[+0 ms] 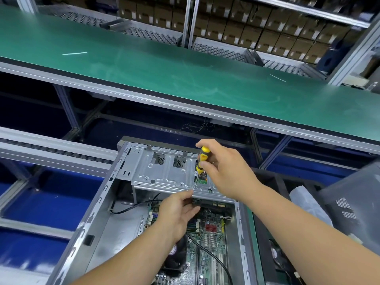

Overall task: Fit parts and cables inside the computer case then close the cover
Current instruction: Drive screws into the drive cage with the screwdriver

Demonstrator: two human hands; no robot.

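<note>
An open grey computer case [96, 204] lies in front of me with its motherboard [207, 239] exposed. A silver drive cage [164, 173] spans the far end of the case. My right hand [224, 171] grips a yellow and black screwdriver [201, 159], held upright with its tip on a screw hole in the cage's top plate. My left hand [176, 210] reaches under the cage's near edge and pinches a small dark part [196, 202] there. A black cable [213, 256] runs across the motherboard. No cover is in view.
A green conveyor belt [164, 75] runs across behind the case, with roller racks and stacked cardboard boxes [257, 31] beyond. A grey perforated bin [353, 204] and a plastic bag [308, 204] sit to the right. Blue panels lie to the left below the rails.
</note>
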